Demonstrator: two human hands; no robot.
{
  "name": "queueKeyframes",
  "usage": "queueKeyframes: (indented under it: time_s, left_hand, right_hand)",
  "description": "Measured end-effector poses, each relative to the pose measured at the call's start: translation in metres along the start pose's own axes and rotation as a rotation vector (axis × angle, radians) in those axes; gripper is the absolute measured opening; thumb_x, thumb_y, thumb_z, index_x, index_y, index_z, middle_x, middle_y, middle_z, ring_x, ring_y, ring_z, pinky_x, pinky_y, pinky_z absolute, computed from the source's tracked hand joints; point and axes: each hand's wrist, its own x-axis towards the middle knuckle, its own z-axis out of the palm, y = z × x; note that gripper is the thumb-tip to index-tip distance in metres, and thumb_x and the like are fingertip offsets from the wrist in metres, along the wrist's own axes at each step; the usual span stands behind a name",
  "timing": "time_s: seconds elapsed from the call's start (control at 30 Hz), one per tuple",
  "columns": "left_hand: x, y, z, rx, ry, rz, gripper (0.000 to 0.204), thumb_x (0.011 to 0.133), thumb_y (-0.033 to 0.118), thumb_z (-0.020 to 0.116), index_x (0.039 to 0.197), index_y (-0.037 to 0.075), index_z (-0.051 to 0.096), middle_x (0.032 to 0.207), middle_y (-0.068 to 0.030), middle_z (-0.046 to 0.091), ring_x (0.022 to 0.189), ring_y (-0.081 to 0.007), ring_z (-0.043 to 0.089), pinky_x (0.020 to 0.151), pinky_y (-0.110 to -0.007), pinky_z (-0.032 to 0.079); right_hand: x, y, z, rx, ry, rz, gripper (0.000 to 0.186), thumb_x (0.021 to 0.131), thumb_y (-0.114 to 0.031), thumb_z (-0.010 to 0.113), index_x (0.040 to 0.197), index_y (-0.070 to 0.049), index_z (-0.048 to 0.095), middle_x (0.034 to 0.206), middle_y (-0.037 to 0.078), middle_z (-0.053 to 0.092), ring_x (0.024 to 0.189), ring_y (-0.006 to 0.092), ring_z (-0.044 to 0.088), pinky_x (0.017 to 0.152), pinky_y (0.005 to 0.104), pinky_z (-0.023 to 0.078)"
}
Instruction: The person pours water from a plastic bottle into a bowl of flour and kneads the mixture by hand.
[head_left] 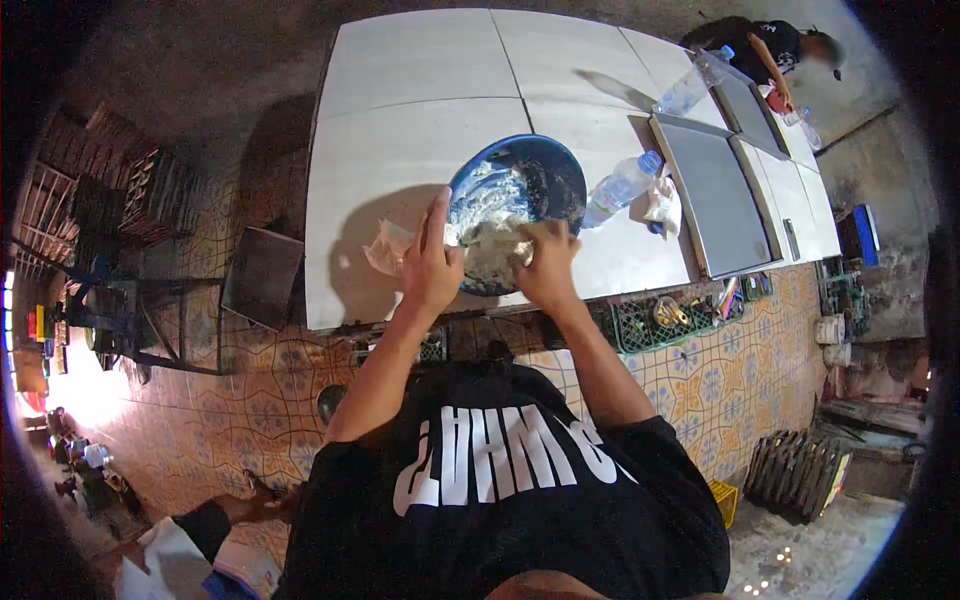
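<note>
A dark blue bowl (572, 180) stands on the white tiled table, its inside smeared with white, floury, dough-like mix (487, 205). At the bowl's left rim is my left hand (432, 268), fingers along the outside and thumb over the edge, gripping it. My right hand (548, 268) reaches over the near right rim, its curled fingers down in the mix. A pale strip (492, 242) lies by those fingers; whether it is a tool or dough I cannot make out. Beside my left hand, a crumpled clear plastic bag (385, 248) touches the bowl.
Right of the bowl lie a clear plastic bottle (615, 190), a small white bag (663, 205) and a grey metal tray (715, 195). Another bottle (690, 85) lies farther back. A person (780, 50) leans at the far right corner. Green crates (650, 325) sit below the table edge.
</note>
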Motion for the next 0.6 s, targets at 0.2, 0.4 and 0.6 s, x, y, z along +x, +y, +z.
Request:
queueKeyframes:
  time_s: [0.2,0.4,0.6]
  left_hand:
    - [0.009,-0.007,0.001,-0.155,-0.061,-0.137,0.087,0.08,-0.006,0.058,0.159,0.016,0.029,0.148,-0.0227,0.05,0.124,-0.0419,0.059,0.094,-0.045,0.055]
    - [0.003,-0.018,0.002,-0.134,-0.022,-0.098,0.089,0.08,-0.006,0.063,0.16,0.013,0.028,0.147,-0.023,0.052,0.128,-0.0407,0.058,0.1,-0.045,0.052]
    - [0.0,-0.02,-0.004,-0.188,-0.094,-0.148,0.087,0.081,-0.005,0.065,0.159,0.012,0.031,0.151,-0.0222,0.048,0.134,-0.04,0.052,0.107,-0.045,0.047]
  right_hand:
    - [0.014,0.017,0.022,-0.157,-0.109,0.186,0.056,0.079,-0.031,0.076,0.128,-0.007,0.064,0.11,0.016,0.068,0.121,0.039,0.046,0.095,0.0582,0.032]
    - [0.01,-0.028,0.036,-0.237,-0.158,0.024,0.047,0.074,-0.028,0.075,0.118,-0.013,0.071,0.106,0.011,0.071,0.122,0.0342,0.049,0.096,0.0617,0.033]
    - [0.014,-0.045,0.003,-0.298,-0.376,-0.186,0.04,0.075,-0.021,0.07,0.114,-0.018,0.076,0.11,0.009,0.073,0.123,0.033,0.052,0.099,0.0661,0.031]
